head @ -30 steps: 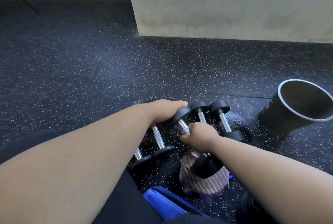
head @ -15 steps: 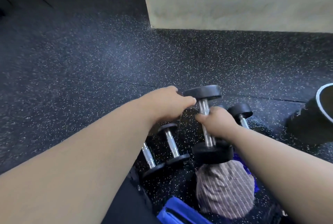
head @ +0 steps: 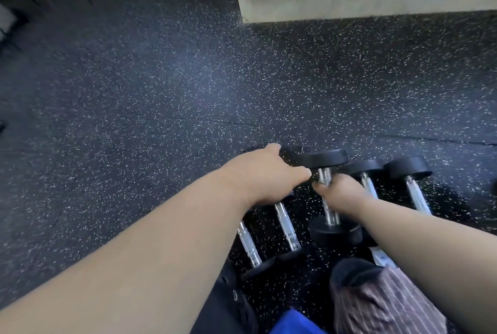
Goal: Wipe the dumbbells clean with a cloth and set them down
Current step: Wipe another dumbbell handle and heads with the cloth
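- Right hand [head: 341, 193] wraps the chrome handle of a black round-headed dumbbell [head: 326, 193], held upright, its lower head just off or on the speckled black rubber floor [head: 161, 91] — cannot tell which.
- Left hand [head: 265, 175] reaches over the far heads of 2 more chrome-handled dumbbells [head: 286, 223] lying on the floor, fingers curled down over them; whether it actually grips, cannot tell.
- 2 further dumbbells [head: 411, 185] lie to the right of the held one.
- Brown striped cloth [head: 384, 304] lies bunched by the near edge, under the right forearm.
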Tool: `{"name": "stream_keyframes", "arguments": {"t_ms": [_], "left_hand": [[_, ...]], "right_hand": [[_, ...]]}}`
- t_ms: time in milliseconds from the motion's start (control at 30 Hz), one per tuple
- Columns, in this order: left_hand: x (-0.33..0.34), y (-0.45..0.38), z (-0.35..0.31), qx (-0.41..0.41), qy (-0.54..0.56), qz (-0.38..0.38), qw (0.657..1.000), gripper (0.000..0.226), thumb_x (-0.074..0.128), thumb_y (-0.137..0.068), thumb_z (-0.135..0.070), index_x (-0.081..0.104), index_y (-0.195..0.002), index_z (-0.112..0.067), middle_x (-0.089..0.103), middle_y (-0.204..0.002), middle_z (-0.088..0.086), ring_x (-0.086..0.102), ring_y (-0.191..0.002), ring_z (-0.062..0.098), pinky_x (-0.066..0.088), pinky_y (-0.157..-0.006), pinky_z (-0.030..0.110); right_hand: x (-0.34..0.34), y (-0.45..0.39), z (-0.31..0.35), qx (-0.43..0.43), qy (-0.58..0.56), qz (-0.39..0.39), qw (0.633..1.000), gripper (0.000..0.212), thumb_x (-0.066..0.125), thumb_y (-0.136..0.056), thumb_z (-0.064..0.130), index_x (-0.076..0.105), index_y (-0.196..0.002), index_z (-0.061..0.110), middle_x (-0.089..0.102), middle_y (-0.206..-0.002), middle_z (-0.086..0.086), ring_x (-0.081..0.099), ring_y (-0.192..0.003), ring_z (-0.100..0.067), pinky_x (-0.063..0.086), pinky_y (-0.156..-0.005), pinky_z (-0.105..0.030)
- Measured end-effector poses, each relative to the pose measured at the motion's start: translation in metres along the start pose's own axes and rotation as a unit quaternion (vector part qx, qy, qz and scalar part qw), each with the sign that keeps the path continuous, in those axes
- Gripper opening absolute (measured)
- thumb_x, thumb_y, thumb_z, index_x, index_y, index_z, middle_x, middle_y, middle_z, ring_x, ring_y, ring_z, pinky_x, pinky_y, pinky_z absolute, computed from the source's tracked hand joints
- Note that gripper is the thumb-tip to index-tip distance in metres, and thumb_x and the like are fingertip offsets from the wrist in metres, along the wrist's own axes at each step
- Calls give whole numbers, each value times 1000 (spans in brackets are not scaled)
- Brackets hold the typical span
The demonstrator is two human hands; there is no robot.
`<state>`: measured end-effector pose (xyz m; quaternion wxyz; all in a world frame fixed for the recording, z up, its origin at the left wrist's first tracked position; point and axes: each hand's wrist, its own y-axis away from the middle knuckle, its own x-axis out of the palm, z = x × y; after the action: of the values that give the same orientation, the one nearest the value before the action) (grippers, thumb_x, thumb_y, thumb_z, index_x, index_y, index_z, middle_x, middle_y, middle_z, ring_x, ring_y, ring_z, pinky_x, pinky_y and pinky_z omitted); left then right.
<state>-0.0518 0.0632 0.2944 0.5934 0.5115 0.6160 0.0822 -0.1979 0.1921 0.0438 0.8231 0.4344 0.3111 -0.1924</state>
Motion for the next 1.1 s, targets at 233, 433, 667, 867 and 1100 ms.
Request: {"name": "stream_keyframes", "arguments": {"t_ms": [233,433,667,867,1100], "left_hand": [[6,-34,12,-10,-5,31,999,92,49,-102,-73,14,-175,-31,45,-170,-1,49,-149,29,42,-106,38],[7,-50,8,-13,-5,34,999,92,50,-100,-74,13,-174,-34,55,-162,-1,57,-136,26,49,-109,40],[12,-68,-4,-43,-19,66,997,93,48,-99,-77,12,-174,-37,75,-105,-5,70,-104,17,55,-106,43],[17,-82,-18,-33,-2,58,998,80,48,-103,-70,27,-170,-32,75,-114,-5,72,-110,20,55,-105,43],[28,-93,-34,-27,-43,83,995,80,48,-104,-64,18,-173,-38,73,-72,-9,70,-74,14,55,-75,35]], "right_hand": [[35,-23,-19,40,50,54,997,40,56,-100,50,63,-84,14,61,-85,-5,62,-88,-31,46,-75,-34],[56,-43,-40,62,79,109,989,35,58,-96,53,68,-97,19,61,-85,-4,67,-95,-29,48,-77,-33],[59,-51,-48,6,104,171,980,59,34,-109,12,27,-164,34,50,-153,-17,59,-127,-36,50,-97,-37],[52,-65,-58,41,66,151,986,37,61,-100,49,68,-90,14,74,-99,-7,70,-95,-28,45,-66,-33],[18,-63,-85,109,-96,55,988,22,54,-92,14,72,-101,4,75,-104,-17,68,-112,-37,56,-79,-44]]}}
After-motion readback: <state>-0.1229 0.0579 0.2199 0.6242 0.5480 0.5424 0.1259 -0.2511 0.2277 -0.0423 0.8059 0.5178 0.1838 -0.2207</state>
